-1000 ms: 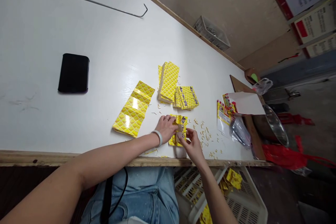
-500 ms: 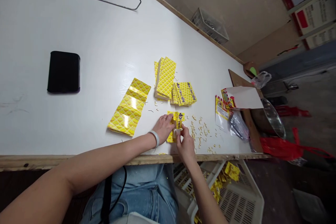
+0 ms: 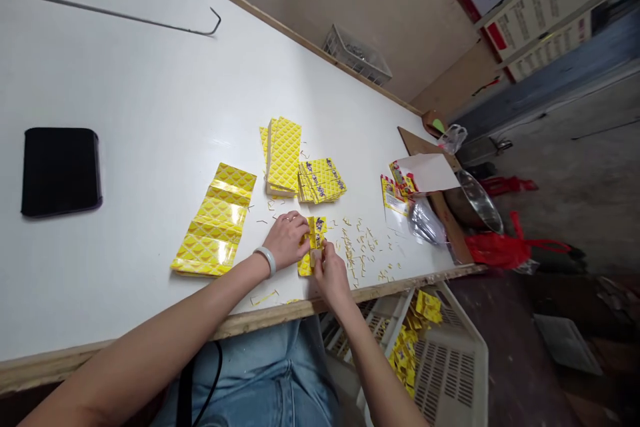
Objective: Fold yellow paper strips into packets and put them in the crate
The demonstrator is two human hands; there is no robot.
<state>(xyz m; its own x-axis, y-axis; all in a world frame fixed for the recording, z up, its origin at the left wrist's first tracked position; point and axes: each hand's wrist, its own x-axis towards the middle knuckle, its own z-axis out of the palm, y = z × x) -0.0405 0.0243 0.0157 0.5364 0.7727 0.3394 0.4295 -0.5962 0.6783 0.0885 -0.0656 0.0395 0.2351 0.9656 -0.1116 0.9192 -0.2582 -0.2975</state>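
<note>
A small yellow printed card lies near the table's front edge, partly covered by both hands. My left hand rests on its left side, fingers bent together and pressing on it. My right hand is closed in a pinch at the card's right side, on a small pale piece whose kind I cannot make out. Just behind the hands are a pile of small yellow cards with dark figures and a taller stack of yellow patterned cards. Long creased, glossy yellow sheets lie to the left.
A black phone and a hooked metal rod lie on the white table. Thin yellow scraps are scattered to the right, before packets and a clear bag. A crate with yellow pieces stands below the table edge.
My right hand has closed in on the card from its right side, and a raised flap there is now covered. My left hand stays on the card. The whole view has shifted and turned.
</note>
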